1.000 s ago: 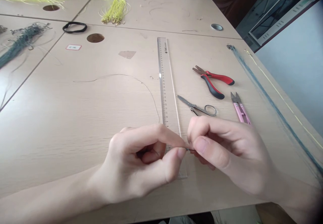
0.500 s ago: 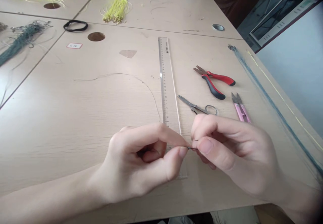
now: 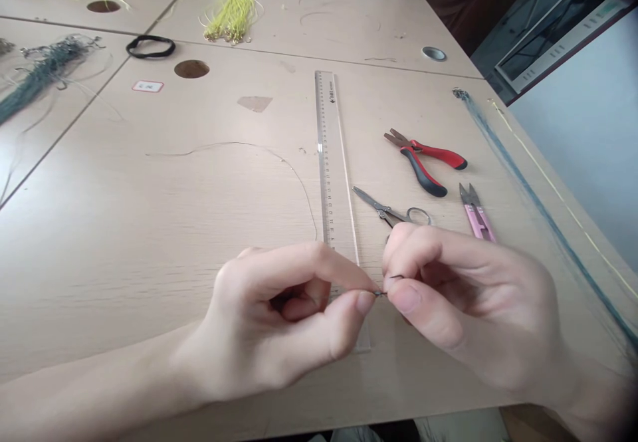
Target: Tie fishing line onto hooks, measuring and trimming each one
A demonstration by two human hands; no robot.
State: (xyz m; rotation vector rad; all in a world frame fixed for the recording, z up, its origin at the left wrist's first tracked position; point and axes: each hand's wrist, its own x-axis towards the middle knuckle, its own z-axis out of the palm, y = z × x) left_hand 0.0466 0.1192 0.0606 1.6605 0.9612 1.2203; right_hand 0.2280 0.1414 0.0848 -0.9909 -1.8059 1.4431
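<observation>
- Our left hand (image 3: 279, 322) pinches a thin dark wire (image 3: 383, 292) between thumb and forefinger, tight grip, other fingers curled under so the tip stays steady.
- Our right hand (image 3: 463, 309) meets it fingertip to fingertip and is closed on the wire's short end; a small curl of wire shows just above the thumb, probably being bent or threaded.
- The wire sits in the gap between both hands, just above the near end of the clear ruler (image 3: 333, 163); its tail runs back in a loose arc on the table (image 3: 149, 242).
- Both hands are low over the table, probably for fine control.
- Small scissors (image 3: 391, 211), red-handled pliers (image 3: 423, 161) and pink snips (image 3: 476, 213) lie to the right of the ruler, near the right hand.
- Yellow strands (image 3: 232, 13), a black loop (image 3: 150, 46) and a dark wire bundle (image 3: 40, 73) lie at the far side, well apart from the hands.
</observation>
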